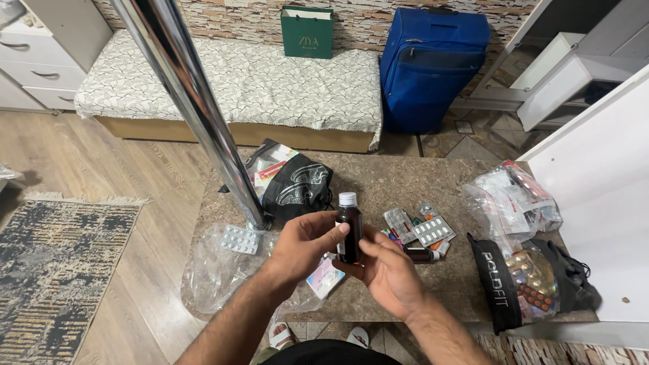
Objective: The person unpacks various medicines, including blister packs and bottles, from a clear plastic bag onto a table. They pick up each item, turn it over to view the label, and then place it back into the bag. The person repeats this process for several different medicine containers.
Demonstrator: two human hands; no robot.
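Bottle [349,228] upright over bench [419,181], left hand [304,243] grip pinching side, right hand [385,269] grip cupping base; probably label-checking. Blister packs [420,227] beside.

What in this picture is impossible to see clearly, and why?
- Head view: the dark bottle has its label covered by the left hand and right hand.
- Black pouch: most of its contents are hidden inside.
- Blister packs: print too small.
- White cabinet: cut off by the right edge.

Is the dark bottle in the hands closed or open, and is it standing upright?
Closed and upright: the dark bottle has its white cap on top, held between the left hand and right hand.
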